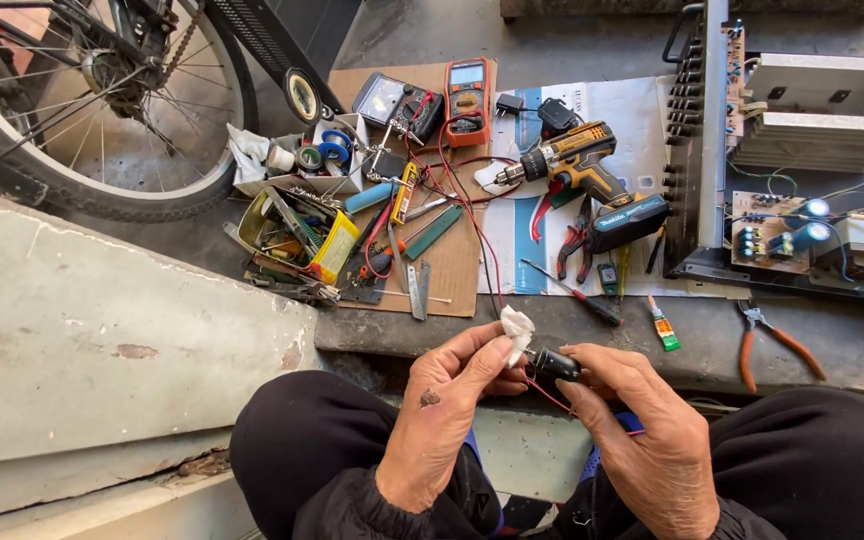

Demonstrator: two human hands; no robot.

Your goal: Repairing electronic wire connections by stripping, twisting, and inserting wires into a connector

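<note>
Black cylindrical part (555, 364): small, red wire attached, white tissue (517, 327) beside.

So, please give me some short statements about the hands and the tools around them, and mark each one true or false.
1. The left hand pinches a small piece of white tissue. True.
2. The right hand holds a small black cylindrical part with thin red wires. True.
3. The cordless drill is held in the right hand. False: it lies on the white paper sheet, away from both hands.
4. The orange-handled pliers lie on the concrete ledge to the right of the hands. True.
5. The orange multimeter rests on the person's lap. False: it lies on the cardboard near the bicycle wheel.
</note>
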